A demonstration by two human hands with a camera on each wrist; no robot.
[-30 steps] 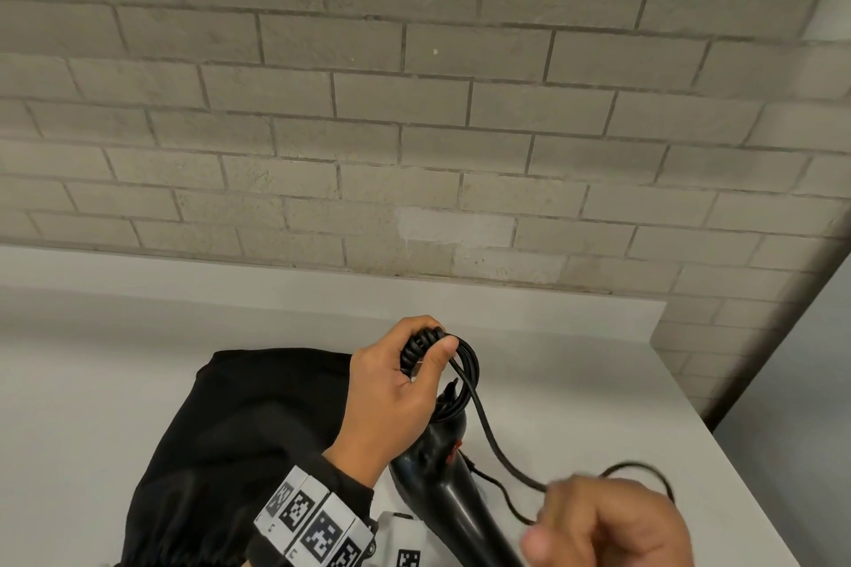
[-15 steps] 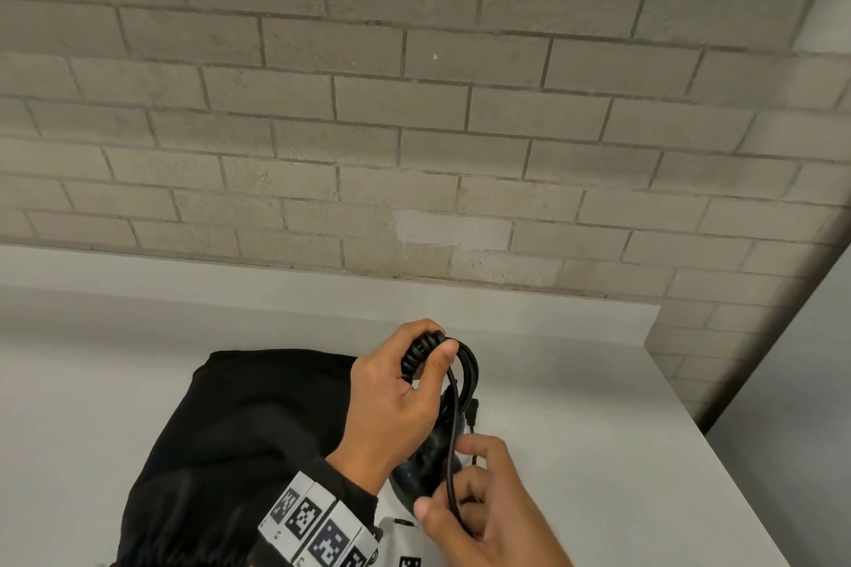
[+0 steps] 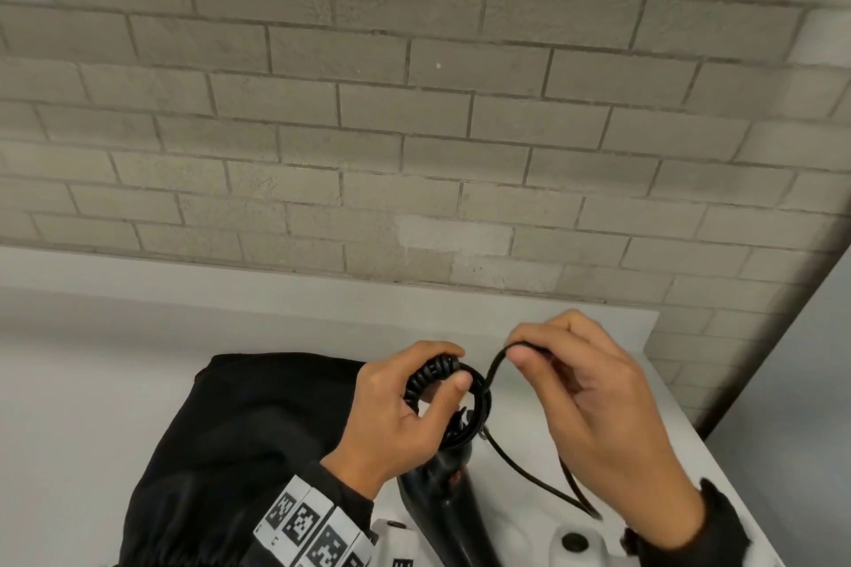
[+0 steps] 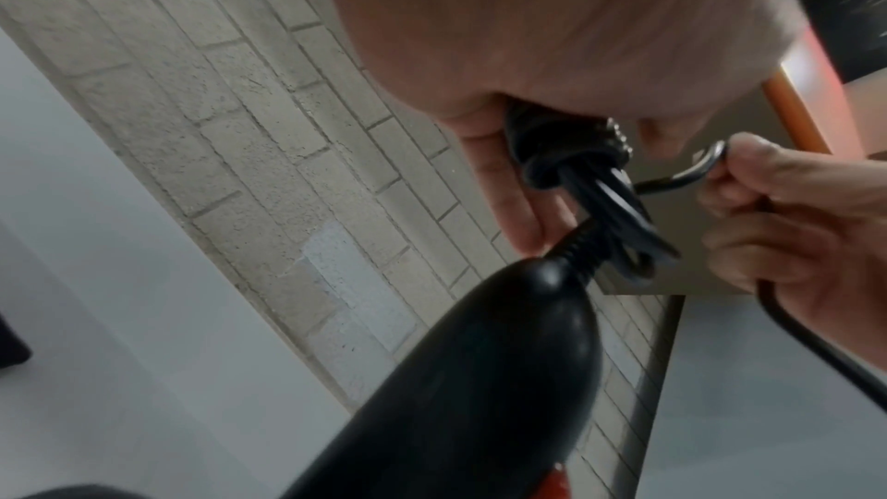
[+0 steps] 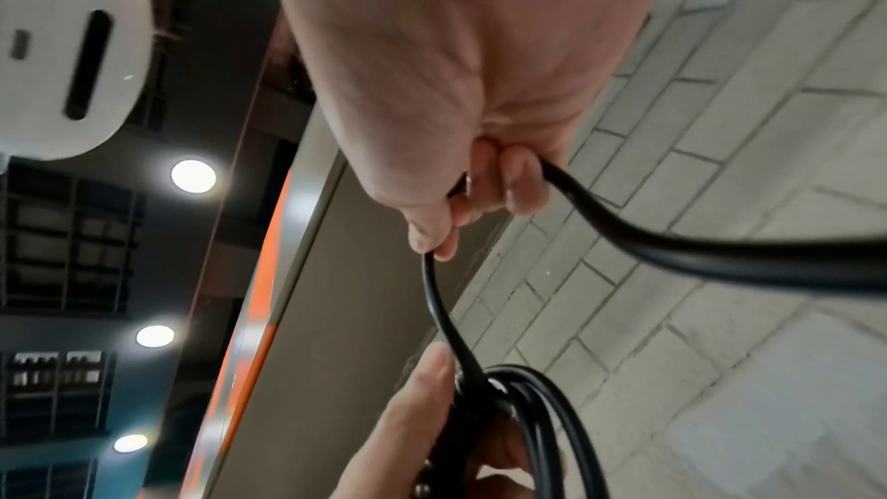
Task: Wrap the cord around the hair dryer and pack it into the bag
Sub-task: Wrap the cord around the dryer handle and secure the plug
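Note:
A black hair dryer [image 3: 449, 506] stands with its handle end up at the table's front; the same dryer [image 4: 461, 367] fills the left wrist view. My left hand [image 3: 405, 410] grips the ribbed cord sleeve and the coiled loops of black cord [image 3: 479, 401] at the handle's end. My right hand [image 3: 594, 419] pinches the cord between thumb and fingers just right of the coil, lifting a bend of it. The loose cord [image 3: 529, 470] runs down under that hand; in the right wrist view the cord [image 5: 441, 302] leads from my fingertips to the coil. A black drawstring bag [image 3: 248, 442] lies left of the dryer.
The white table [image 3: 92, 382] stretches left and ends at a right edge [image 3: 718, 442] near my right hand. A grey brick wall [image 3: 414, 129] rises behind it. White wrist-mounted devices [image 3: 575, 541] sit at the bottom of the head view.
My right hand has risen from low beside the dryer to level with the coil, bringing the cord up and over toward the loops. The left hand has kept its grip.

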